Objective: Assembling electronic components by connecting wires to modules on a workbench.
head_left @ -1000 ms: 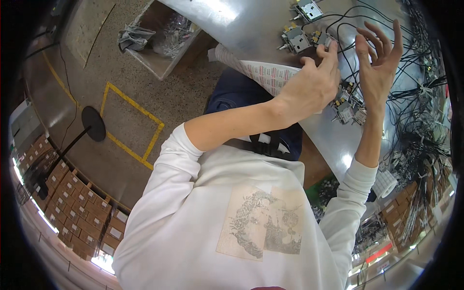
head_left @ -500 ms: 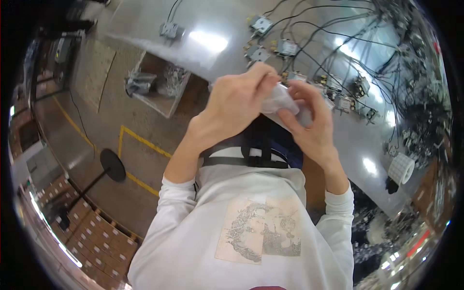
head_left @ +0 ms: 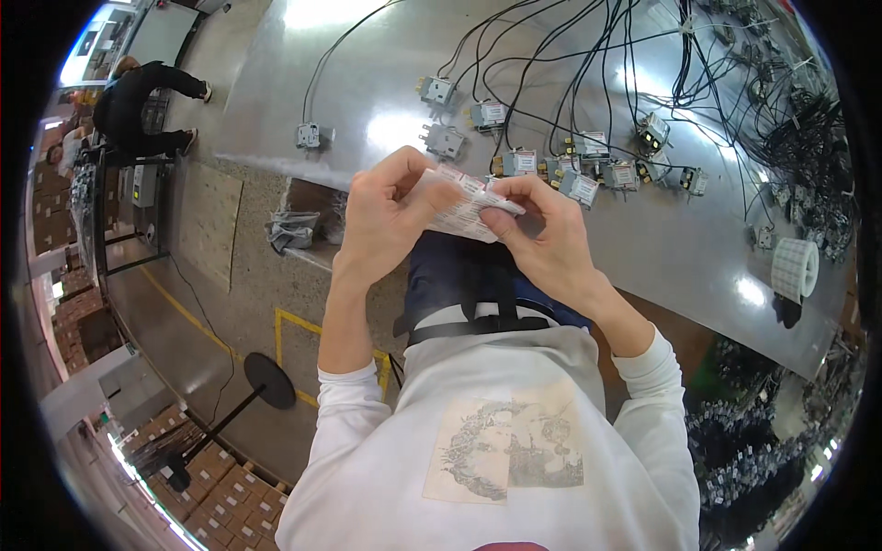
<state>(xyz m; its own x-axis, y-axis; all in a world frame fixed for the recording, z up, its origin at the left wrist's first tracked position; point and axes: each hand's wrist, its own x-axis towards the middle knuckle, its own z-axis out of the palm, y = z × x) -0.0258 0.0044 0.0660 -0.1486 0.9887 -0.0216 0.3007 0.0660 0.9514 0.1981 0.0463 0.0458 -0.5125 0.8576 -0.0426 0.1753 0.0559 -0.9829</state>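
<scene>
Between my two hands is a small, pale, crinkled packet with lines of print, seemingly a plastic bag. My left hand pinches its left side, thumb on top. My right hand grips the right end between thumb and fingers. Both hands are above the near edge of a shiny metal table. Just beyond them lie several small grey metal boxes with brass-coloured connectors, labels and black cables. Whether anything is inside the packet, I cannot tell.
A lone grey box lies on the table at left. A roll of white labels stands at right, near tangled black cables. Below left are a carton with plastic bags and a round black base. Another person bends far left.
The packet has been turned and spread, so its printed face shows. Both hands are now further left in the picture. The whole view has shifted, and another person has come into it.
</scene>
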